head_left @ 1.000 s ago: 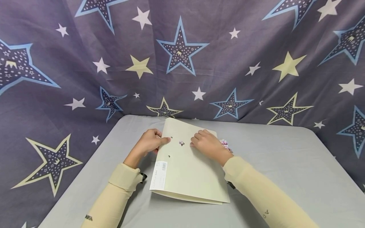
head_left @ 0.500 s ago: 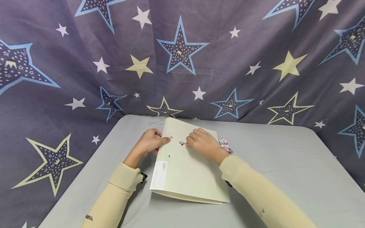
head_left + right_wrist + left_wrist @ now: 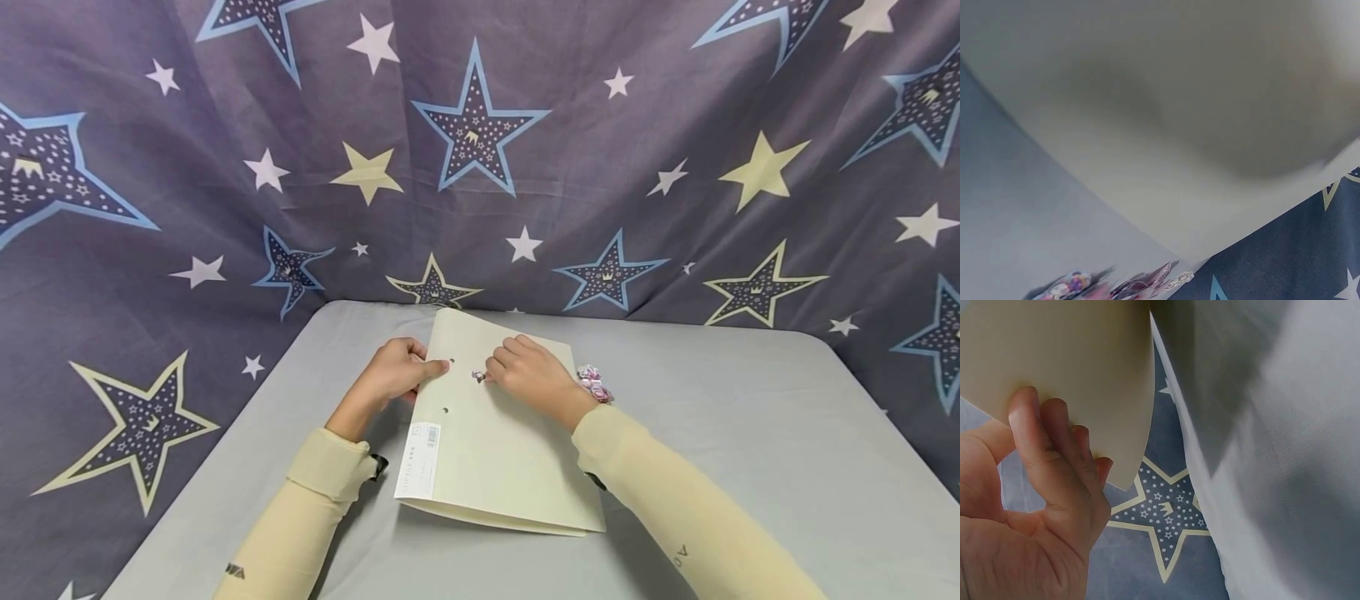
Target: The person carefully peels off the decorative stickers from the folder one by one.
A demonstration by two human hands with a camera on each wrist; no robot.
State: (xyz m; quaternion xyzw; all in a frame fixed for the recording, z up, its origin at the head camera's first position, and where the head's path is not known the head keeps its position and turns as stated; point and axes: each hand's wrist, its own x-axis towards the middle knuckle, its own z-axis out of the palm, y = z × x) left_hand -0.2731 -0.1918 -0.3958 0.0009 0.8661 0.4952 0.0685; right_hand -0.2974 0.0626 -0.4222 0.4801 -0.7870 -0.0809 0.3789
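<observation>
A cream file folder (image 3: 517, 475) with a white label (image 3: 417, 460) and two dark holes along its spine stands slightly ajar at its near edge. My left hand (image 3: 395, 369) grips the spine side, thumb on the front cover; in the left wrist view the fingers (image 3: 1054, 450) lie against the other face. A tiny dark-and-pink sticker (image 3: 478, 377) is on the cover. Right beside it rests my right hand (image 3: 531, 373), its fingers curled and thumb tip close to or touching the sticker. I see nothing held in it. The right wrist view shows mostly cover (image 3: 1166, 206).
A small pile of shiny pink and white pieces (image 3: 592, 383) lies right of the folder, partly seen in the right wrist view as colourful sheets or stickers (image 3: 1069, 284). Grey cloth (image 3: 735, 433) covers the table. A star-patterned curtain (image 3: 600, 142) hangs behind.
My right hand has shifted a little left across the cover, up to the tiny sticker. The left hand and the folder have kept their places.
</observation>
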